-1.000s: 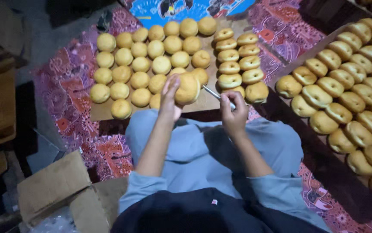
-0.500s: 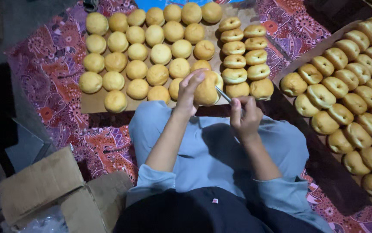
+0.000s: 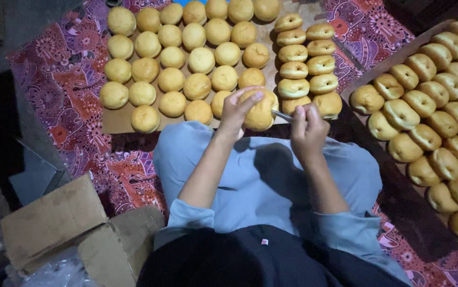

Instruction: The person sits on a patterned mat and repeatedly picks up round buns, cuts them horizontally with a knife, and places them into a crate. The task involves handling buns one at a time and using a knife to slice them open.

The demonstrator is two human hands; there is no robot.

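A round golden bun (image 3: 261, 110) is gripped in the left hand (image 3: 238, 109), fingers curled over its top and side, so that one flank is turned toward the right hand (image 3: 307, 126). The right hand is closed around a thin metal blade (image 3: 282, 115), whose tip is set against the bun's side; the bun is held up over the lap, just in front of the board's near edge, seemingly to be steadied for the blade.

On the flat brown board (image 3: 117, 123) plain round buns (image 3: 186, 58) are laid in loose rows to the left, while buns with a slit in the side (image 3: 306, 64) are stacked in two columns to the right, apparently kept apart by kind. A long tray (image 3: 370, 72) of more slit buns is placed at the right, near the right hand. A patterned cloth (image 3: 59, 90) is spread beneath, and an open cardboard box (image 3: 64, 223) is seen at lower left.
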